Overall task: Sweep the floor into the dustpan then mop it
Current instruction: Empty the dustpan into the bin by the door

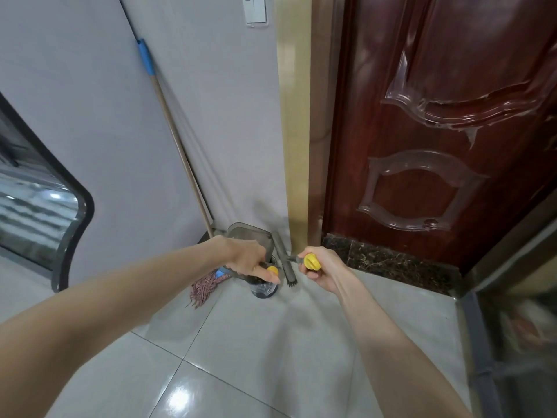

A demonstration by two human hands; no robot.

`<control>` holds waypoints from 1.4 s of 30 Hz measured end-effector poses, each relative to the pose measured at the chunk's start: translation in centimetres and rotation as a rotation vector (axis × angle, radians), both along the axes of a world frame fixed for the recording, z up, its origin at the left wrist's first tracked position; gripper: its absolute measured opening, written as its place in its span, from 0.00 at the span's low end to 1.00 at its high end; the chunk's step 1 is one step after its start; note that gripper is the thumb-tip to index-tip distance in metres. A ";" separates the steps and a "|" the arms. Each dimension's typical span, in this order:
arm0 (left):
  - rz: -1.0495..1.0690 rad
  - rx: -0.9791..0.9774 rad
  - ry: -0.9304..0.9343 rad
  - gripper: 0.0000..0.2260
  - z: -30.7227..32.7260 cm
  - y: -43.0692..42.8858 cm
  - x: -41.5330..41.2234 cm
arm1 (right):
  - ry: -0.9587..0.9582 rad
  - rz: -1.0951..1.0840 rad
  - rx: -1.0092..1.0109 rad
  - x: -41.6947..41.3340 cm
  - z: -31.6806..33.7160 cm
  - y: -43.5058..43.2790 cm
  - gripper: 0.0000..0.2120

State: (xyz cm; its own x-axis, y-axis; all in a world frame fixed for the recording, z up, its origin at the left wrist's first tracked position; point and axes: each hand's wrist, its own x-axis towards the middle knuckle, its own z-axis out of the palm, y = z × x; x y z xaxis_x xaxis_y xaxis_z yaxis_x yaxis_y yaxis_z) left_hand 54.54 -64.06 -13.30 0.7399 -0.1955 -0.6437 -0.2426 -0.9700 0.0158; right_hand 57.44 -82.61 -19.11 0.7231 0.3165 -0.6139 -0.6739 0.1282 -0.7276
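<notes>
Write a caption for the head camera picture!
Left hand holds the dustpan, right hand holds the broom; the mop leans on the wall.

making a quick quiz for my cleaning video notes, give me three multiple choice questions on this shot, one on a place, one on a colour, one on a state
1. Where is the mop?
A. lying flat on a table
B. leaning on the wall
C. hung on a hook

2. What colour are the caps on the two held handles?
A. green
B. white
C. yellow

3. What is the right hand doing?
A. gripping the broom handle
B. hanging open
C. pressing a switch

Answers:
1 B, its pole slants up the wall with its head on the floor.
2 C, a yellow cap tops the dustpan handle in the left hand and the broom handle in the right.
3 A, its fingers curl round the handle.
</notes>
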 end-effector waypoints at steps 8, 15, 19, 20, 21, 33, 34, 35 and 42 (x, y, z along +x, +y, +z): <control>-0.108 0.068 0.056 0.36 -0.9 -0.5 -0.5 | 0.008 -0.011 -0.005 0.0 0.1 -0.4 0.07; -0.066 -0.011 -0.032 0.41 0.4 0.4 0.2 | -0.011 -0.013 -0.001 -0.1 0.6 -0.4 0.06; -0.006 -0.065 -0.044 0.49 -0.6 1.2 -0.6 | -0.020 0.017 -0.045 -0.6 -0.1 0.2 0.05; -0.013 -0.053 -0.056 0.48 -0.6 1.2 -0.7 | -0.028 0.027 -0.045 -0.5 0.1 0.7 0.05; -0.025 -0.044 -0.068 0.46 -0.3 1.0 -0.7 | -0.035 0.031 -0.043 -0.3 0.3 1.1 0.06; -0.056 -0.002 -0.129 0.43 1.0 2.3 -0.7 | -0.039 0.041 -0.047 -0.5 0.0 0.6 0.06; -0.056 0.005 -0.132 0.44 1.0 2.2 -0.7 | -0.041 0.046 -0.056 -0.6 0.1 0.5 0.05; -0.070 0.017 -0.132 0.44 0.9 1.9 -0.9 | -0.044 0.052 -0.065 -0.7 0.1 0.6 0.05; -0.077 -0.003 -0.139 0.47 0.3 1.3 -1.4 | -0.052 0.021 -0.056 -1.3 -0.1 -0.1 0.07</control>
State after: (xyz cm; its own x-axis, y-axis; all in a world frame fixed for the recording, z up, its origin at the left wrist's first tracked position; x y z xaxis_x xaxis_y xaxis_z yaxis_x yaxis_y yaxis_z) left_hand 53.11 -62.75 -13.00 0.8045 -0.2568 -0.5355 -0.3165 -0.9484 -0.0206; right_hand 56.11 -82.71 -19.24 0.7477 0.2986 -0.5932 -0.6375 0.0724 -0.7671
